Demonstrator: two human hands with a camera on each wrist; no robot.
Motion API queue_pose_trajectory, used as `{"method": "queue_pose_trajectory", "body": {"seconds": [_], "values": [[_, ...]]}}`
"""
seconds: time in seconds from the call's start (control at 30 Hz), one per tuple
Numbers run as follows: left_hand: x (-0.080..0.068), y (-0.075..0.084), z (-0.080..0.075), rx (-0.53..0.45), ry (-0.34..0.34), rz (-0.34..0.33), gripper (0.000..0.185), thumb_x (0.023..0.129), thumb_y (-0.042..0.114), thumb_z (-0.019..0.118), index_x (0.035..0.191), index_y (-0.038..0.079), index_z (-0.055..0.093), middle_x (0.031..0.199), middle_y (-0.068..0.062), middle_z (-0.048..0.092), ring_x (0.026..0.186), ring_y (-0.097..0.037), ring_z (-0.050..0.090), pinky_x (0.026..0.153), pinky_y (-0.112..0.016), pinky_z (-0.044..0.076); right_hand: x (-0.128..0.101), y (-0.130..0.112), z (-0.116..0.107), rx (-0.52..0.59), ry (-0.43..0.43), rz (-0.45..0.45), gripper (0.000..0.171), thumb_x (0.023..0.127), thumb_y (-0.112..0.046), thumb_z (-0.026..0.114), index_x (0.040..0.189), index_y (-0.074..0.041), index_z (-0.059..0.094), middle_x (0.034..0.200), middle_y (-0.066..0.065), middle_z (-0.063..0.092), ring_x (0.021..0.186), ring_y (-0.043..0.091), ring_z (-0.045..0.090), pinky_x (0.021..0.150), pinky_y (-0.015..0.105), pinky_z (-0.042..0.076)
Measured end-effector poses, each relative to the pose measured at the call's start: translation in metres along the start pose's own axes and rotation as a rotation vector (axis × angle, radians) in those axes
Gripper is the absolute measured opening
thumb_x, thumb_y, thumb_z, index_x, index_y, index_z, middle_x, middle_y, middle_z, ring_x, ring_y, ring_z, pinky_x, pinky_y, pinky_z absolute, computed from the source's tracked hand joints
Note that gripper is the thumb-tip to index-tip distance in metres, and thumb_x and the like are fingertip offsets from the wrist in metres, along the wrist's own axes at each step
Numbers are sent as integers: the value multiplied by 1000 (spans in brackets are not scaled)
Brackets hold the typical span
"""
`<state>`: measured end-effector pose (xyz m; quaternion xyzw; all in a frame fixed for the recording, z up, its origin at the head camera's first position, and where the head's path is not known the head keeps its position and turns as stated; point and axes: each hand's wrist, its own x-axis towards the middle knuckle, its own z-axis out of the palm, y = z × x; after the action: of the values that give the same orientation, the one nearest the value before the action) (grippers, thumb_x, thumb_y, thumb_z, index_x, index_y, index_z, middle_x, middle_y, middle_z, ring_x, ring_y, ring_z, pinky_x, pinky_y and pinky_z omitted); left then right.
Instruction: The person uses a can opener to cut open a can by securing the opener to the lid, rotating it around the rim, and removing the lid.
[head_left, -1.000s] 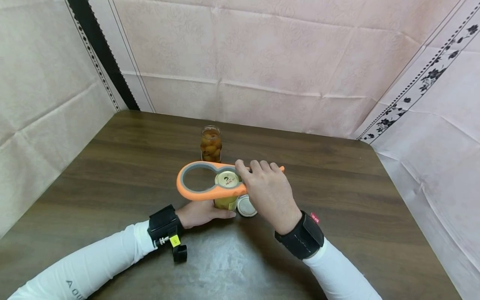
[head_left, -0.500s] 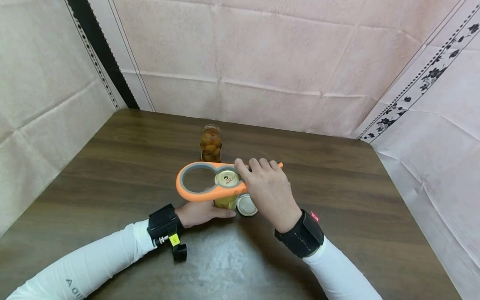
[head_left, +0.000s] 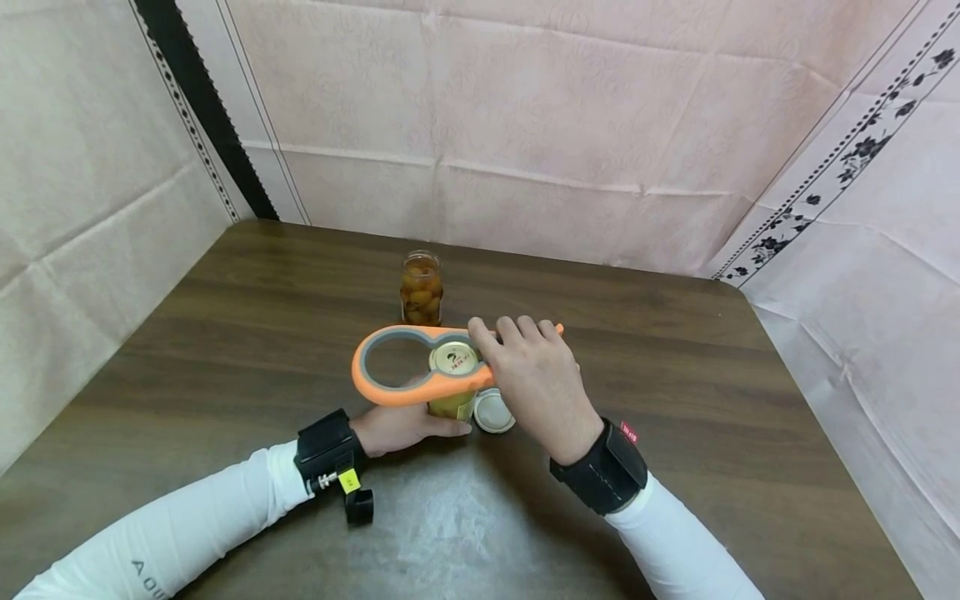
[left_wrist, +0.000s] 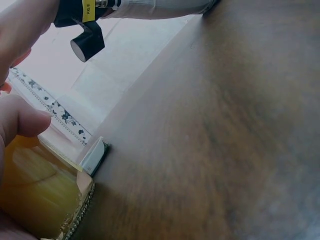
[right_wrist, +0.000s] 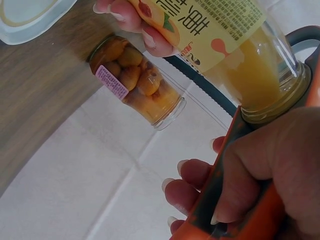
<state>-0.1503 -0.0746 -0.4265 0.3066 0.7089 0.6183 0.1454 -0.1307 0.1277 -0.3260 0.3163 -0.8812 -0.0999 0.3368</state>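
Note:
A glass jar of yellow contents [head_left: 450, 406] stands upright on the table, its pale gold lid [head_left: 453, 358] facing up. My left hand [head_left: 401, 425] grips the jar low down, the thumb across its near side. Over the lid sits an orange and grey jar opener [head_left: 420, 394], the lid inside its smaller ring. My right hand [head_left: 532, 383] grips the opener's handles from above. In the right wrist view the jar's label [right_wrist: 220, 30] shows peaches, and the thumb and fingers wrap the handles. Most left-hand fingers are hidden behind the jar and opener in the head view.
Behind the opener stands a lidless jar of brown round fruit [head_left: 422, 292]. A loose white lid [head_left: 493, 411] lies on the wooden table [head_left: 675, 400], just right of the held jar. Pale cloth walls [head_left: 525, 125] enclose the table's back and sides.
The opener has turned very slightly counterclockwise seen from above, its left end shifting a little toward me. Both hands keep their grip, and the left hand has hardly moved.

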Motion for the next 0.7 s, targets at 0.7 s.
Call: {"method": "queue_pose_trajectory", "body": {"seconds": [0.7], "values": [[1,-1,0,9,16,17,85,82,3,83,152,27,41,151,5,49,134,-13,49,113,-25,41,0,2,2,-6,23,-13,27,94,-8,68,119,-14,59,82,3,61,76,22,61,67,33,49]]}}
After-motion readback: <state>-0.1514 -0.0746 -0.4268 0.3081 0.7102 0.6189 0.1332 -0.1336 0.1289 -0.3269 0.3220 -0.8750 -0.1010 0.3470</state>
